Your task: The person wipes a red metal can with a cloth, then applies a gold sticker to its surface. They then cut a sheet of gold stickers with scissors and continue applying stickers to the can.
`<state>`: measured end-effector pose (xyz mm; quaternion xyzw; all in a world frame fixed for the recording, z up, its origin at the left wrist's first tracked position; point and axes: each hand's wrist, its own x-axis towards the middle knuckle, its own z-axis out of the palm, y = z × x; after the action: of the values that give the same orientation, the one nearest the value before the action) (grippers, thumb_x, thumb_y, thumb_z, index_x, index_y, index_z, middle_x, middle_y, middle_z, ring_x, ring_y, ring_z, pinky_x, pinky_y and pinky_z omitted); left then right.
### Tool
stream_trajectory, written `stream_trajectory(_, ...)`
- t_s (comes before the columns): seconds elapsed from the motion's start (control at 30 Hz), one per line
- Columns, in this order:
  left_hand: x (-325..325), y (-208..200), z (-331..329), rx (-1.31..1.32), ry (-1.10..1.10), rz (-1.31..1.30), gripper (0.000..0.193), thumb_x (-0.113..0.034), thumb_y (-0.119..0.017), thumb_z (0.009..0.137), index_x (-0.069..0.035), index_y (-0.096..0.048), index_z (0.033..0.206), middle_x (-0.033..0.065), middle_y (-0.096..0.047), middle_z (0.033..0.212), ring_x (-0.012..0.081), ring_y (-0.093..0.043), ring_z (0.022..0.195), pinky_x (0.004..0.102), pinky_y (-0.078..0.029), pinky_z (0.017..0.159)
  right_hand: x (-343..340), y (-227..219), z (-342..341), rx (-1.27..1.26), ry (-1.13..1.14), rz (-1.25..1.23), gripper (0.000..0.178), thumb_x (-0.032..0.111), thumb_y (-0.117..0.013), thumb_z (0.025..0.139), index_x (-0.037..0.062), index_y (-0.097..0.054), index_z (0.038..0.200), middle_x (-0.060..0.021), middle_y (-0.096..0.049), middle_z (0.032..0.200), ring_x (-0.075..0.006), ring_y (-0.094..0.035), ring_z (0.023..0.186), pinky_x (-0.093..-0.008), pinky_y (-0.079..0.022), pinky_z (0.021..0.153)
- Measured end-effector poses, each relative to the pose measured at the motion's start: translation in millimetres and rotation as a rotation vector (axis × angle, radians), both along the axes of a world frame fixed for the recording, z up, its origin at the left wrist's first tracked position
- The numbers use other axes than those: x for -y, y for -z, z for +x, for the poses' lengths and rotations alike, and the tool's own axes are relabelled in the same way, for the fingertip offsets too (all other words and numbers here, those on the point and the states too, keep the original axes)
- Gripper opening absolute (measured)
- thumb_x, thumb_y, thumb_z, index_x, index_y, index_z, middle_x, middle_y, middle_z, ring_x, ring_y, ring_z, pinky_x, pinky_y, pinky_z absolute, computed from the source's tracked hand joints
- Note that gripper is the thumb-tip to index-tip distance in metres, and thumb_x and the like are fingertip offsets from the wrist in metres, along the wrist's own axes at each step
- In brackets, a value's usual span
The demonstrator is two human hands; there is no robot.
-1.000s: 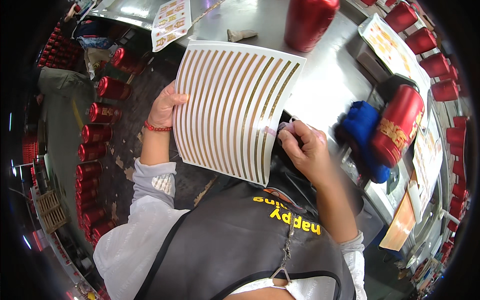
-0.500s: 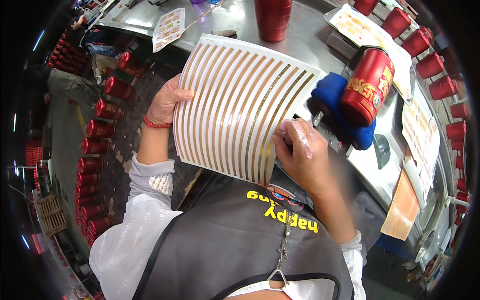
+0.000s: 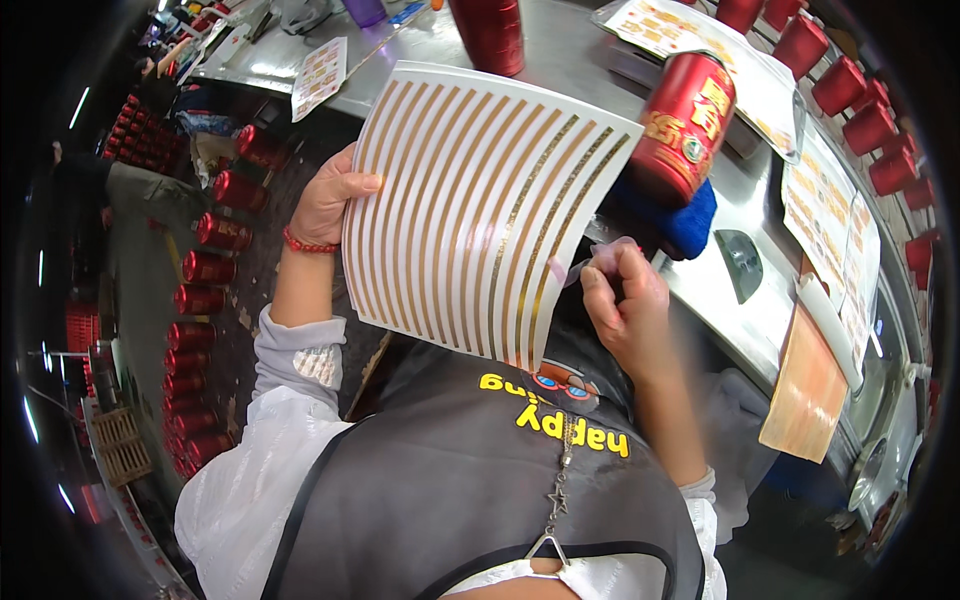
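Observation:
My left hand (image 3: 335,198) is closed on the left edge of a white sheet (image 3: 480,210) with rows of gold stripes, thumb on top. The sheet is tilted up in front of my apron and bows slightly. Beside its right edge, my right hand (image 3: 628,305) pinches a wisp of clear, pinkish film (image 3: 612,252), which reaches towards the sheet. Whether the film is still joined to the sheet, I cannot tell. A red canister (image 3: 688,125) with gold print rests tilted on a blue cloth pad (image 3: 690,222), just beyond my right hand.
On the metal table (image 3: 560,50) stands another red canister (image 3: 488,35). Printed sticker sheets lie at its left (image 3: 320,77) and right (image 3: 825,225). An orange-brown board (image 3: 805,390) juts over the near edge. Rows of red canisters line the left (image 3: 210,268) and far right (image 3: 838,88).
My right hand has drawn slightly away from the sheet's edge, and the film now stretches out from its fingers. The left hand keeps its hold. The view has shifted a little.

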<state>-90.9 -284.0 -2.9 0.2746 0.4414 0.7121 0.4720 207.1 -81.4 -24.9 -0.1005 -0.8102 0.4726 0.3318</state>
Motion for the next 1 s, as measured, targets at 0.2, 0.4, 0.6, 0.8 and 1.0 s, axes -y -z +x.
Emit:
stream_trajectory(0.2,-25,-8,9,0.011,0.092,-0.03,0.055,0.002,-0.058,0.086,0.009,-0.042,0.138,0.0212,-0.061,0.126,0.0261,-0.066,0.109,0.0359,-0.055,0.095,-3,-15,22,0.136,0.025,-0.135,0.027,0.009,-0.076,0.08,0.0012,-0.051,0.085,-0.0085,-0.054,0.071,-0.0198,-0.051,0.055,-0.0303,-0.045,0.053)
stream_trajectory(0.4,-46,-18,20,-0.032,0.121,-0.068,0.052,0.002,-0.059,0.086,0.009,-0.045,0.135,0.0206,-0.063,0.124,0.0255,-0.068,0.106,0.0356,-0.055,0.094,-6,4,31,0.145,0.071,-0.174,0.025,0.017,-0.074,0.087,0.001,-0.056,0.083,-0.0058,-0.06,0.066,-0.0125,-0.052,0.056,-0.0261,-0.042,0.052)
stream_trajectory(0.6,-50,-20,30,-0.016,0.15,-0.064,0.051,0.003,-0.058,0.086,0.008,-0.046,0.136,0.0205,-0.061,0.126,0.0259,-0.066,0.109,0.0367,-0.054,0.096,-13,3,45,0.183,-0.038,-0.419,0.017,0.014,-0.062,0.095,-0.0011,-0.063,0.088,-0.009,-0.063,0.067,-0.0134,-0.059,0.058,-0.0273,-0.047,0.055)
stream_trajectory(0.8,-52,-17,26,-0.022,0.178,-0.078,0.053,0.002,-0.057,0.086,0.007,-0.044,0.138,0.0194,-0.061,0.127,0.0254,-0.065,0.111,0.0365,-0.053,0.097,-18,11,61,0.124,-0.083,-0.72,0.015,0.014,-0.059,0.097,0.0011,-0.065,0.091,-0.002,-0.065,0.073,-0.0062,-0.052,0.057,-0.0211,-0.043,0.053)
stream_trajectory(1.0,-50,-18,25,-0.21,-0.013,-0.213,0.057,-0.004,-0.057,0.082,0.007,-0.045,0.137,0.0167,-0.061,0.125,0.0269,-0.063,0.11,0.0368,-0.051,0.095,-47,37,148,0.124,-0.027,-0.863,0.015,0.013,-0.059,0.098,0.0007,-0.068,0.098,-0.0026,-0.066,0.078,-0.0042,-0.051,0.057,-0.0188,-0.042,0.053)
